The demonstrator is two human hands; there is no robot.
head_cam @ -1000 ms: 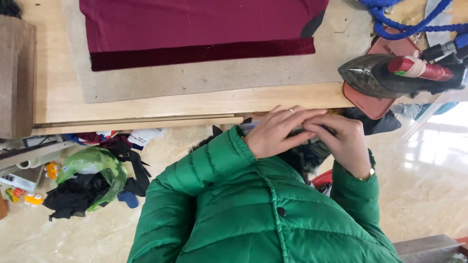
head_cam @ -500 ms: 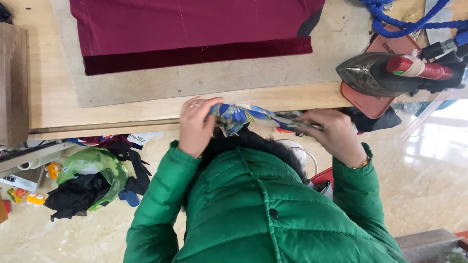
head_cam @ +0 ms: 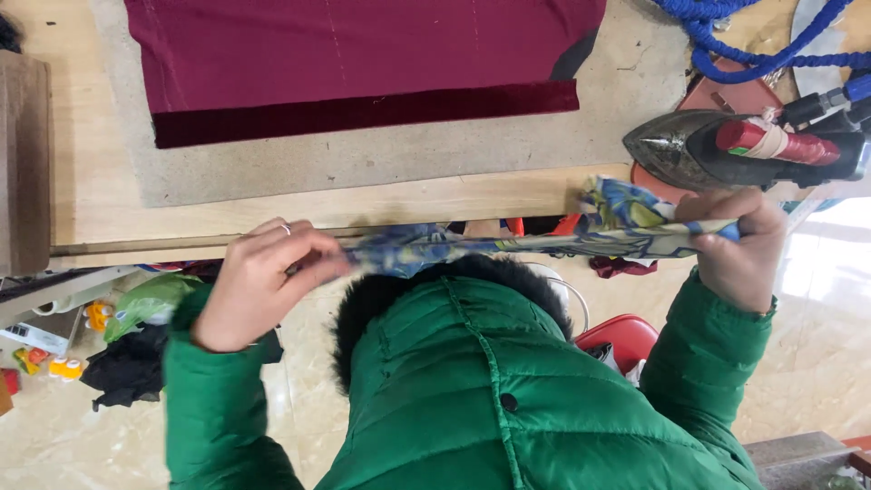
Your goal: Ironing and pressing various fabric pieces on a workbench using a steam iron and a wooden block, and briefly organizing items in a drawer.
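My left hand and my right hand each grip an end of a blue and yellow patterned cloth, which is stretched into a narrow band between them. The band runs along the front edge of the wooden table, just above the fur collar of my green padded jacket. There is a ring on my left hand. The right end of the cloth bunches up above my right fist, close to the iron.
A dark red cloth lies flat on a grey pad on the table. A blue cord coils at the back right. Below the table edge are a green bag, black cloth and a red seat.
My hands were together in front of my collar. They have drawn apart, left hand to the left and right hand to the right, pulling the patterned cloth out into a long band.
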